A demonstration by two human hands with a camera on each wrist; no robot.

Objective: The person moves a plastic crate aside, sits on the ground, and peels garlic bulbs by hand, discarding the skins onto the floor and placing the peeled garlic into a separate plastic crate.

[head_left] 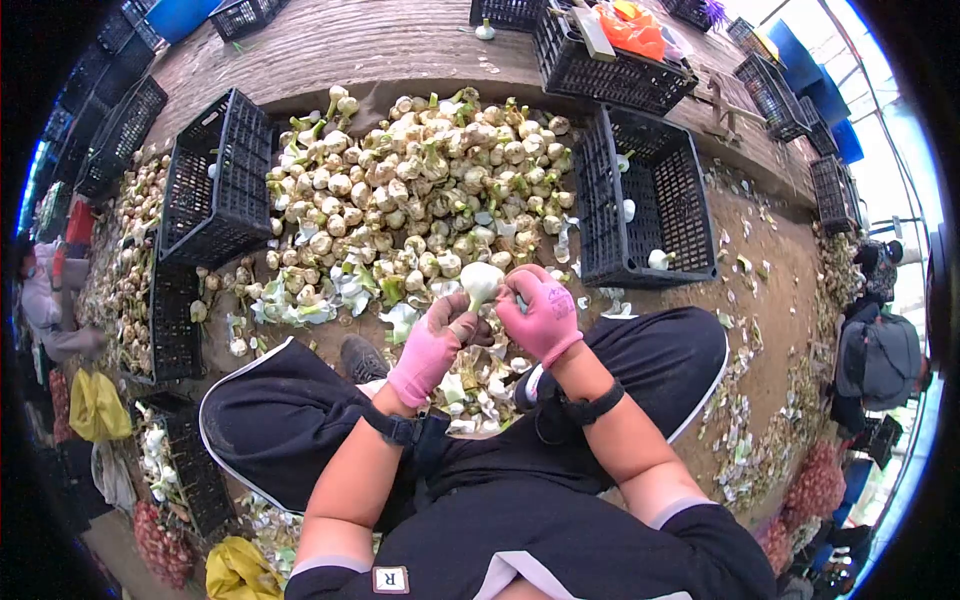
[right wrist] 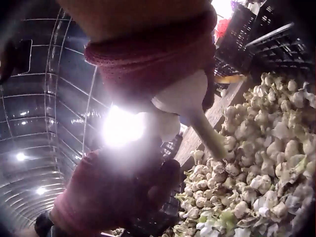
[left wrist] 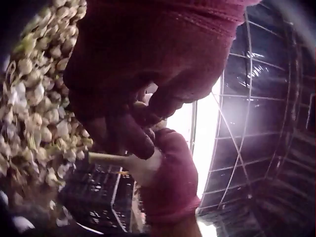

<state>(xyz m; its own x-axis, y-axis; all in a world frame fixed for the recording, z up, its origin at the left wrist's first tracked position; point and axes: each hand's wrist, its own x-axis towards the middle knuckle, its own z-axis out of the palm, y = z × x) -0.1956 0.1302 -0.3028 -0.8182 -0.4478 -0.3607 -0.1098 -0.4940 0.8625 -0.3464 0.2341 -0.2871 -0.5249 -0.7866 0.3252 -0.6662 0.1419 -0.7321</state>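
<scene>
A peeled white garlic bulb [head_left: 482,280] is held up between the two gloved hands. The left hand [head_left: 440,345], in a pink glove with dirty fingers, grips it near the neck with thumb and fingers. Close beside it, the right hand [head_left: 540,315] has its fingertips pinching at the bulb's neck. Both wrist views show a white garlic bulb with a long stem [right wrist: 190,94] tucked under the right hand, its stem sticking out. In the right wrist view another white rounded shape [right wrist: 163,126] shows between the hands, partly washed out by glare.
A large heap of garlic bulbs [head_left: 420,180] lies in front, with peeled skins around it. Black crates stand left [head_left: 215,180] and right [head_left: 645,200]; the right one contains several white bulbs. Loose skins lie between the person's legs. Another person [head_left: 60,300] is at far left.
</scene>
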